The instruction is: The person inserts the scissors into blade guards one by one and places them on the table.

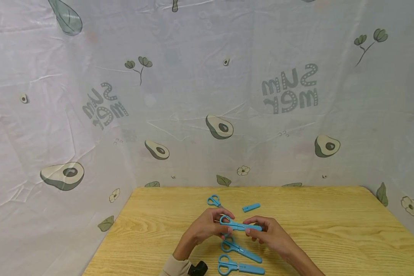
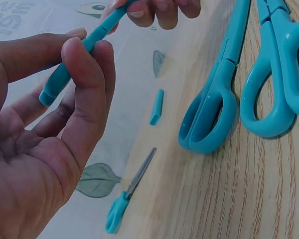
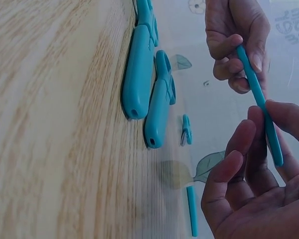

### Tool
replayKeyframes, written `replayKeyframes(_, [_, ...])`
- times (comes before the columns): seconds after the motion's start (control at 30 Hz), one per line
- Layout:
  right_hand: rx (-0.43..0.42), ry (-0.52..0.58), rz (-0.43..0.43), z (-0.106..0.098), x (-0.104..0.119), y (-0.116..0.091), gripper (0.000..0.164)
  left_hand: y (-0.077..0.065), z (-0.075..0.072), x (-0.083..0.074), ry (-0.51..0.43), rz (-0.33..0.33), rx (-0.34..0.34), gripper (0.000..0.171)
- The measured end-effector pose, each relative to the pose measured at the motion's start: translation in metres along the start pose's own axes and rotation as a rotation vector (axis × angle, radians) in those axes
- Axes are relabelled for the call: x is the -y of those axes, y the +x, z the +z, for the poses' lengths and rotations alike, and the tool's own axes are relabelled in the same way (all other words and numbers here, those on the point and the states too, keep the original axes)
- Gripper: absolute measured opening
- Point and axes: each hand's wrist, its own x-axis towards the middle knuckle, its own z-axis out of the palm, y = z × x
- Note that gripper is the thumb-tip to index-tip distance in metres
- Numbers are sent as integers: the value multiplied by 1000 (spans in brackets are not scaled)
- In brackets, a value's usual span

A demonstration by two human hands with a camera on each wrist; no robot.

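A pair of blue scissors (image 1: 239,226), its blades inside a blue cover, is held level above the table between both hands. My left hand (image 1: 208,226) pinches the handle loops, while my right hand (image 1: 270,234) pinches the blade cover between thumb and fingers. In the left wrist view the scissors (image 2: 102,32) slant edge-on from one hand to the other. The right wrist view has the same scissors (image 3: 259,97) edge-on, the right hand (image 3: 259,174) nearer the camera. Two more covered scissors lie close below, one pair (image 1: 241,249) above the other (image 1: 241,267).
Toward the back of the wooden table (image 1: 151,218) lies an uncovered pair of blue scissors (image 1: 214,200), its metal blades partly behind the left hand. A loose blue blade cover (image 1: 251,207) rests right of it. A printed curtain (image 1: 193,96) hangs behind the table.
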Motion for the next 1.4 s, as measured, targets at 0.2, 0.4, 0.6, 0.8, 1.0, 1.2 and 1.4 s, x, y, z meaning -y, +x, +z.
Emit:
replayKeyframes(0.2, [-12,-2,5,-2,-1,-2,40,-2,-2,1,21,1,-52,42])
replayKeyframes(0.4, [-22,-6,15,-5,-3,-5,40,-5,-5,4,35,7,-56,39])
replayKeyframes(0.6, [-6,24,6,-9,-7,-6,40,-7,-7,6,63,16,-57,37])
replayKeyframes(0.8, [18,28,-29,-14,-11,-10,39,-8,-10,9,141,18,-77,38])
replayKeyframes(1.0, [12,18,-19,-17,-13,-11,39,-7,-11,11,194,21,-88,37])
replayKeyframes(1.2, [17,3,-7,-19,-17,-12,40,-6,-12,15,205,17,-90,34])
replayKeyframes(1.4, [23,5,-5,-21,-22,-10,39,-3,-14,22,220,12,-109,28])
